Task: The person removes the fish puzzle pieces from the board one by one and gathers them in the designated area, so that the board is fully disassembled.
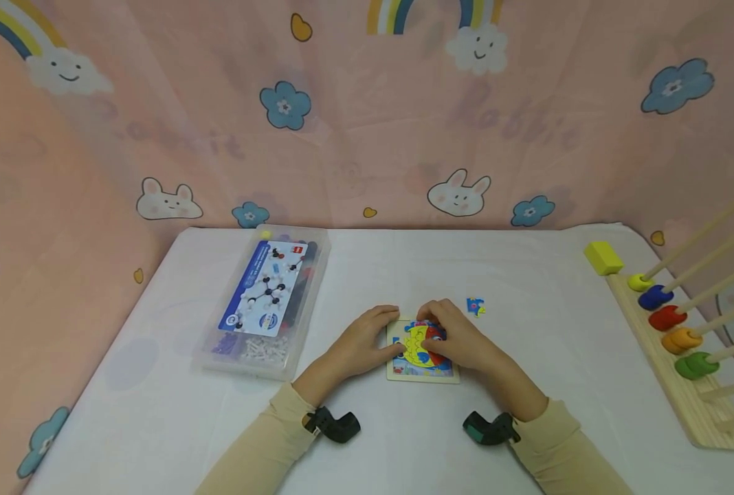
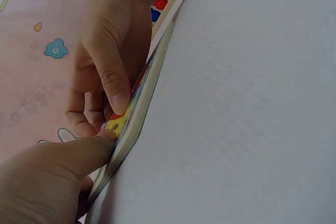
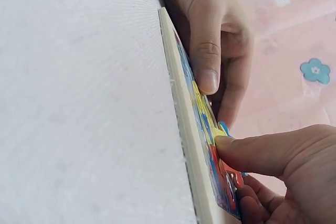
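Observation:
A small wooden jigsaw puzzle (image 1: pixel 425 377) with a yellow and red fish picture lies on the white table between both hands. My left hand (image 1: pixel 362 340) grips its left side, thumb on the picture and fingers along the far edge. From the right, my right hand (image 1: pixel 460 337) reaches over the puzzle and pinches a red puzzle piece (image 3: pixel 232 174) at the fish's red end. In the right wrist view, that thumb lies on the piece's yellow and red border. Fingers partly hide the picture. One loose blue puzzle piece (image 1: pixel 475 306) lies beyond the right hand.
A clear plastic case (image 1: pixel 310 302) of molecule model parts stands at the left. On the right is a wooden bead rack (image 1: pixel 651 364) with upright rods and coloured beads, a yellow block (image 1: pixel 603 258) at its far end. A patterned pink cloth (image 1: pixel 354 137) hangs behind the table.

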{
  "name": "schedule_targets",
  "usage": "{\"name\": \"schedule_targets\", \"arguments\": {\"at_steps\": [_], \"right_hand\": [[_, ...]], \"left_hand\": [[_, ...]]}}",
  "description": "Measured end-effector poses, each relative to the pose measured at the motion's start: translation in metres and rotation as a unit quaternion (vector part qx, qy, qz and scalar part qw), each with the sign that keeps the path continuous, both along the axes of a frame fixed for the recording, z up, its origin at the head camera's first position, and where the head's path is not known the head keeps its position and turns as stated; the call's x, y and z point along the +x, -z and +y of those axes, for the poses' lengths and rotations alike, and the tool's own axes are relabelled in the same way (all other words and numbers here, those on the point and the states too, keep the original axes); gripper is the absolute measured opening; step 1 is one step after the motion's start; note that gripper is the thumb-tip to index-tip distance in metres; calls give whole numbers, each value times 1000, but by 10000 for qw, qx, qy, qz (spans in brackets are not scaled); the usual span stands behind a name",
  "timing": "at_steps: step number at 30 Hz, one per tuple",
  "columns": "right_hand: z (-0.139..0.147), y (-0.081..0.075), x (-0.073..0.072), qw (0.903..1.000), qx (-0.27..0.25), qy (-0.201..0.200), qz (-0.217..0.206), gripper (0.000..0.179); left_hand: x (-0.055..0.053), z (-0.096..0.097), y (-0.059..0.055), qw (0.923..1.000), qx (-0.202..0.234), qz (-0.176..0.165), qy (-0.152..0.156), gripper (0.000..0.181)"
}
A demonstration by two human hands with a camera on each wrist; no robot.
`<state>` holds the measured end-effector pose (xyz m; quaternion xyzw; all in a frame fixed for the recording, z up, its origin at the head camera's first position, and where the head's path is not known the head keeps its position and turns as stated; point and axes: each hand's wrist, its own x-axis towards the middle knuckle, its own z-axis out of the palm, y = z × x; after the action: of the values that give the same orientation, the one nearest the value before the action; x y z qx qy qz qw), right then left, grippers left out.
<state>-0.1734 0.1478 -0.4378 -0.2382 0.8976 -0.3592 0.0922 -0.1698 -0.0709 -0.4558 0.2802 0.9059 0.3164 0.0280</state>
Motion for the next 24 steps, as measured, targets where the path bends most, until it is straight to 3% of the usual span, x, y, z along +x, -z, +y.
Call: {"name": "schedule_targets", "arguments": {"at_steps": [13, 24], "right_hand": [[1, 2, 5, 9984, -289, 387, 292, 29], [-1, -1, 7, 9980, -72, 435, 456, 29]], "left_hand": [[-1, 0, 0, 10000, -63, 3, 27, 59], [0, 0, 0, 10000, -74, -15, 7, 59]]}}
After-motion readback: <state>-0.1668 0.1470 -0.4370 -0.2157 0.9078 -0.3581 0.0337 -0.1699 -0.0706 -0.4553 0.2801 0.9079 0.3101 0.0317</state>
